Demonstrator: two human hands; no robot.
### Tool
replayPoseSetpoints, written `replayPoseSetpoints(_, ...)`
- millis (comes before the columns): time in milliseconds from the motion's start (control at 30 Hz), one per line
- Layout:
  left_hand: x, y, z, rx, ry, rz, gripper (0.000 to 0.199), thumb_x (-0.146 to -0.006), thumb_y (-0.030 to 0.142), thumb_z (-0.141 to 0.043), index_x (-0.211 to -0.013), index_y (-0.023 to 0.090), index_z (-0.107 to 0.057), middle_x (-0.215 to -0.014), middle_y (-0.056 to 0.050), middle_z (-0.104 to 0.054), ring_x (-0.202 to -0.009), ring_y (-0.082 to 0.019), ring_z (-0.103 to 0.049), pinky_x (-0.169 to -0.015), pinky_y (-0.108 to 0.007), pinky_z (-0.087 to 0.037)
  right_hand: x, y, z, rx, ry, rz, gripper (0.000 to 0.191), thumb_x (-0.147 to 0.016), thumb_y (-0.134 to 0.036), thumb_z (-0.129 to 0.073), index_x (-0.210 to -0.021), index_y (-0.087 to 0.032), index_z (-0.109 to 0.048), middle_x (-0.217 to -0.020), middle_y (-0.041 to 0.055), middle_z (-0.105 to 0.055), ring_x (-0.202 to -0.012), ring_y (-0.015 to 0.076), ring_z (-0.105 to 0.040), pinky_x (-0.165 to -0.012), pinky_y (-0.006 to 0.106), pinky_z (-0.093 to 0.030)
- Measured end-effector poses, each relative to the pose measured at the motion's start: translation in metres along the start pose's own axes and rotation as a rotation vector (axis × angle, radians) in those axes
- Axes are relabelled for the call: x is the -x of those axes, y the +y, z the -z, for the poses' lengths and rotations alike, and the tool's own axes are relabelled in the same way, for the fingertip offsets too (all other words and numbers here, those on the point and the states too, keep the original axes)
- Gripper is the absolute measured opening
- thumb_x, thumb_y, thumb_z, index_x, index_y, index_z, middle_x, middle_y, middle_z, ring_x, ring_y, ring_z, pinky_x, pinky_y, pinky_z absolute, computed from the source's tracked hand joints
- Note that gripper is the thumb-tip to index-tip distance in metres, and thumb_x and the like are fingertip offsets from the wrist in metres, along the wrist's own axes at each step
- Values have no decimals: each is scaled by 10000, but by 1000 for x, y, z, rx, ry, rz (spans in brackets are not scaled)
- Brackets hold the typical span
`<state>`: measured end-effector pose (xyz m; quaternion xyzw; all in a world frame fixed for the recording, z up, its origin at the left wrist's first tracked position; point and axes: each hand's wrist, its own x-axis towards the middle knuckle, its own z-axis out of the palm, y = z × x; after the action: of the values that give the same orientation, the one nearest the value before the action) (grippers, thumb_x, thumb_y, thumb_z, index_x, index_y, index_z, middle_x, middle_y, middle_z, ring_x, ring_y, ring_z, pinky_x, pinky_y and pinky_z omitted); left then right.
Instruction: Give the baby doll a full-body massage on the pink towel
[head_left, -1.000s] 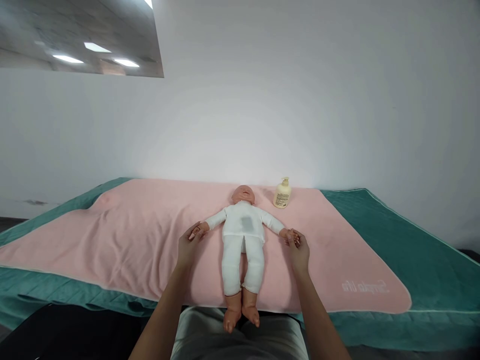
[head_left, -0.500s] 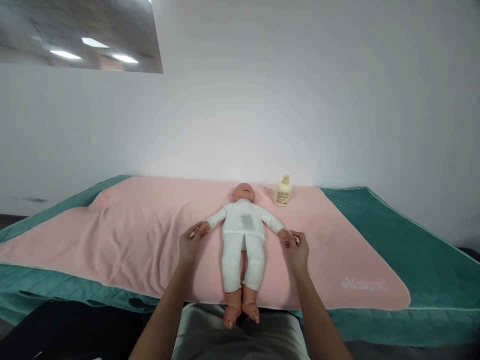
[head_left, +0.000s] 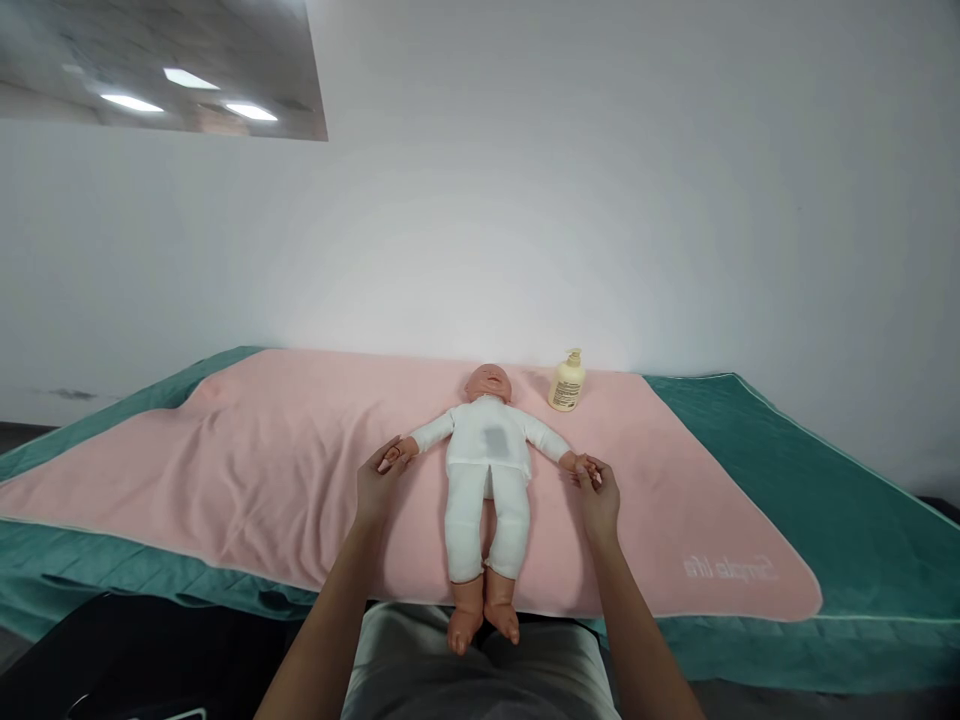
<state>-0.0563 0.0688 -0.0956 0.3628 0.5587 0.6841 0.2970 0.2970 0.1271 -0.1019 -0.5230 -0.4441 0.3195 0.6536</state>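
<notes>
A baby doll [head_left: 487,440] in a white top and white trousers lies face up, its head toward the wall and its bare feet toward me. Its arms are spread out to both sides. My left hand [head_left: 377,480] has its fingers closed around the doll's hand on the left. On the other side, my right hand [head_left: 598,495] grips the doll's other hand between thumb and fingers. A grey patch marks the middle of the doll's top. The doll's feet hang past the edge of the pink blanket [head_left: 637,540].
A cream pump bottle [head_left: 566,385] stands upright right of the doll's head. Beneath the blanket, which is wrinkled on the left, spreads a green cover [head_left: 810,500]. A white wall [head_left: 525,200] rises behind. A black object [head_left: 150,660] is at lower left.
Both hands keep hold of the doll's hands, with the fingers shifted slightly over them. The doll's arms have moved very slightly outward. The bottle stays put.
</notes>
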Motion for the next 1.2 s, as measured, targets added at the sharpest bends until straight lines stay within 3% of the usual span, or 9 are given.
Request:
replayPoseSetpoints(400,4,3,-4,-16,9,-5,412,-758,314,-725,-1116,115,-683,-1112,-140,-700,-1023,-276,-663,-901,-406,-533,5,-6,-3,30,-5,-7,391,-645,-465,-747,-888,-198,-596,-903,55,-667,-784,203,-622,-654,336,-513)
replayPoseSetpoints(633,1,-3,-4,31,-1,-21,432,-828,393,-653,-1150,106,-665,-1140,-157,-685,-1000,-264,-672,-881,-397,-551,10,-16,-3,28,22,-9,400,-744,-549,-647,-902,-184,-602,-842,58,-654,-657,175,-615,-588,322,-515)
replayPoseSetpoints(767,-2,-7,-1,47,-17,-28,473,-862,426,-603,-1213,110,-628,-1196,-163,-657,-1049,-262,-651,-902,-399,-540,9,-15,-3,15,30,-8,382,-780,-542,-599,-942,-196,-603,-887,55,-653,-657,173,-620,-640,352,-534)
replayPoseSetpoints(1000,-3,-5,1,35,-32,-9,499,-799,364,-695,-1243,151,-614,-1229,-139,-645,-1086,-258,-638,-936,-399,-522,1,-1,-1,5,19,-11,389,-708,-426,-666,-1035,-225,-608,-1093,64,-649,-945,236,-628,-871,420,-502)
replayPoseSetpoints(1200,2,1,-1,-61,-29,-27,490,-728,256,-755,-1192,140,-651,-1189,-131,-669,-1092,-275,-636,-952,-406,-510,2,-4,-2,39,26,-13,380,-628,-337,-729,-973,-231,-609,-1007,45,-667,-939,242,-627,-841,405,-509)
